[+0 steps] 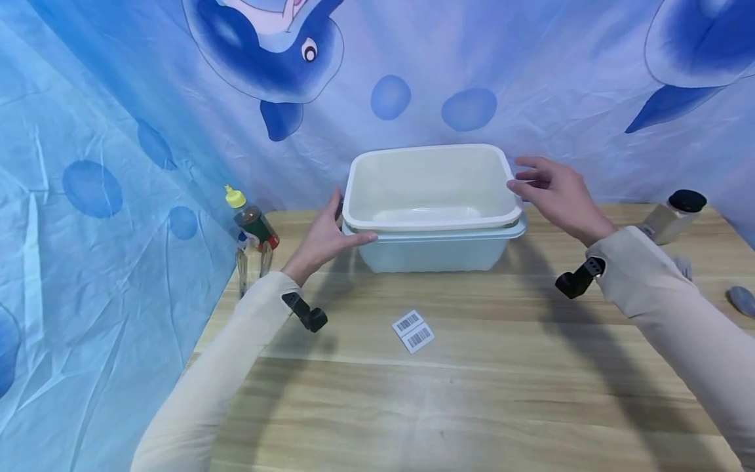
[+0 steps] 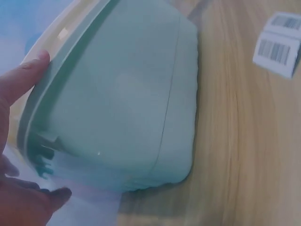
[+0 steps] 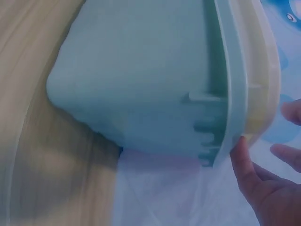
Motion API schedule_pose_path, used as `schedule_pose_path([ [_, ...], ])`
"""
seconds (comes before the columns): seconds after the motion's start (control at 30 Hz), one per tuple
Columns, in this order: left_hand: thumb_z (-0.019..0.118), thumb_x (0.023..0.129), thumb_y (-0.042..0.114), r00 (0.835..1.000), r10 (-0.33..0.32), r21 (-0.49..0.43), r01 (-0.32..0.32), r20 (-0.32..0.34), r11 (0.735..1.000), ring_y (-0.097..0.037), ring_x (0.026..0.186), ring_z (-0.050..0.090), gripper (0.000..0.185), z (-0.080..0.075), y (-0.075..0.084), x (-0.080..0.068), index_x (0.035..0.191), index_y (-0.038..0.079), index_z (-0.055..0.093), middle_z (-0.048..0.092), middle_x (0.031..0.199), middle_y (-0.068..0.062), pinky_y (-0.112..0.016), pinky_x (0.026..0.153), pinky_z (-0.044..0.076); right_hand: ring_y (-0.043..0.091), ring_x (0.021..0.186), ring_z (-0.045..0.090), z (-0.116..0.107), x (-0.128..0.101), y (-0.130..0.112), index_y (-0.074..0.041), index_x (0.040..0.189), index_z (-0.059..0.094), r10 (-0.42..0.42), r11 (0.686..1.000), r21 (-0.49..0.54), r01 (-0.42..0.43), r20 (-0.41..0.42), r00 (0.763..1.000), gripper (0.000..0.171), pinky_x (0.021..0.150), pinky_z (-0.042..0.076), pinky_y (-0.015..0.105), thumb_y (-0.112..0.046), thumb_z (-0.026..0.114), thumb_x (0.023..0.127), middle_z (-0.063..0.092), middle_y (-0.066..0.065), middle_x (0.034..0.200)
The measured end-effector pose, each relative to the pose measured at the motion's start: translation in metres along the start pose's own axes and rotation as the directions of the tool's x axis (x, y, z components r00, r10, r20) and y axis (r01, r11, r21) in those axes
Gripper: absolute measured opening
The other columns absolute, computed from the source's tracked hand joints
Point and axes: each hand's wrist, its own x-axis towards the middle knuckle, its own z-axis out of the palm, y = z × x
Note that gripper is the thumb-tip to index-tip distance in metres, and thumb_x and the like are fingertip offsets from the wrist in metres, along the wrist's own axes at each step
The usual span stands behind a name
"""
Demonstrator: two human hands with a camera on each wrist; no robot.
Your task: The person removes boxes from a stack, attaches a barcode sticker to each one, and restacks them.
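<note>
A white plastic basin [image 1: 427, 177] sits nested inside a pale blue-green plastic basin [image 1: 433, 254] at the back of the table. At the left end, my left hand [image 1: 324, 241] spreads around the corner, its thumb touching the rim [image 2: 35, 101] in the left wrist view. Its other fingers reach beside the end wall without curling round it. At the opposite end is my right hand [image 1: 557, 193], fingers loosely extended. One fingertip [image 3: 241, 143] meets the rim's corner in the right wrist view, while other fingers stay apart from it.
A card with two barcodes [image 1: 413, 331] lies in front of the basins. To the left stand a yellow-capped bottle [image 1: 255, 223] and something clear and partly hidden [image 1: 243, 269]. A black-lidded jar [image 1: 672, 216] and a spoon [image 1: 741, 300] are at right. A blue curtain [image 1: 425, 78] hangs behind.
</note>
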Motion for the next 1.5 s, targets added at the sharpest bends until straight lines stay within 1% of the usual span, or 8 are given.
schedule_pose_path([
  [0.1,0.087,0.070,0.032,0.999,0.044,-0.102,-0.044,-0.001,0.994,-0.020,0.140,0.036,0.106,0.004,-0.004,0.001,0.153,0.026,0.021,0.041,0.150,-0.002,-0.046,0.117,0.028,0.034,0.119,0.057,0.004,0.005,0.001,-0.015,0.145,0.044,0.009,1.000,0.009,-0.009,-0.006,1.000,0.061,0.084,0.050,0.023,-0.044,0.058,0.093,0.054,0.020,0.138],
  [0.17,0.087,0.071,0.026,0.999,0.053,-0.151,-0.053,-0.003,0.987,-0.020,0.134,0.042,0.102,0.006,-0.005,0.001,0.152,0.029,0.026,0.048,0.143,-0.002,-0.046,0.115,0.031,0.033,0.119,0.056,0.006,0.008,0.001,-0.013,0.141,0.049,0.011,1.000,0.008,-0.011,-0.008,1.000,0.058,0.081,0.047,0.018,-0.043,0.060,0.092,0.056,0.020,0.137],
  [0.47,0.085,0.073,0.028,0.998,0.064,-0.170,-0.066,-0.019,0.983,-0.021,0.127,0.048,0.096,0.012,-0.008,0.001,0.149,0.036,0.029,0.052,0.137,-0.001,-0.050,0.111,0.035,0.022,0.108,0.054,0.007,0.010,0.001,-0.008,0.133,0.057,0.052,0.999,-0.008,-0.052,0.007,0.999,0.050,0.075,0.046,0.018,-0.034,0.066,0.091,0.058,0.017,0.127],
  [0.7,0.084,0.074,0.026,0.996,0.093,-0.187,-0.093,-0.008,0.978,-0.020,0.125,0.049,0.091,0.015,-0.008,0.002,0.147,0.039,0.031,0.053,0.135,-0.001,-0.049,0.109,0.037,0.019,0.102,0.055,0.004,0.017,0.000,-0.005,0.126,0.062,0.151,0.987,0.054,-0.150,-0.015,0.988,0.041,0.068,0.050,0.016,-0.019,0.069,0.088,0.059,0.014,0.119],
  [0.93,0.083,0.075,0.026,0.996,0.084,-0.186,-0.085,-0.011,0.979,-0.019,0.126,0.048,0.093,0.014,-0.008,0.000,0.148,0.041,0.028,0.052,0.137,0.000,-0.048,0.110,0.036,0.017,0.092,0.051,0.009,0.021,-0.004,-0.006,0.123,0.063,0.216,0.970,0.127,-0.209,-0.041,0.976,0.036,0.065,0.049,0.016,-0.017,0.067,0.088,0.057,0.004,0.106],
  [1.1,0.084,0.074,0.025,0.997,0.073,-0.195,-0.076,-0.022,0.978,-0.020,0.125,0.048,0.092,0.012,-0.008,-0.001,0.148,0.039,0.030,0.052,0.136,-0.001,-0.047,0.110,0.035,0.016,0.088,0.045,0.016,0.029,-0.009,-0.011,0.112,0.063,0.274,0.938,0.242,-0.248,-0.080,0.959,0.025,0.065,0.046,0.018,-0.015,0.067,0.088,0.048,-0.004,0.102],
  [1.27,0.084,0.074,0.023,0.999,0.051,-0.218,-0.054,-0.016,0.974,-0.021,0.122,0.050,0.089,0.012,-0.008,-0.003,0.146,0.035,0.033,0.053,0.134,-0.002,-0.046,0.108,0.038,0.013,0.076,0.043,0.019,0.033,-0.012,-0.009,0.098,0.058,0.271,0.896,0.384,-0.222,-0.078,0.959,0.014,0.060,0.043,0.020,-0.005,0.062,0.086,0.046,-0.003,0.093],
  [1.5,0.084,0.074,0.024,0.999,0.029,-0.225,-0.035,-0.029,0.974,-0.020,0.122,0.050,0.085,0.013,-0.012,-0.004,0.145,0.034,0.037,0.054,0.133,0.000,-0.046,0.109,0.037,0.013,0.064,0.048,0.023,0.034,-0.011,-0.004,0.086,0.056,0.257,0.739,0.659,-0.141,-0.081,0.963,0.016,0.052,0.048,0.022,0.010,0.056,0.080,0.049,0.000,0.071],
])
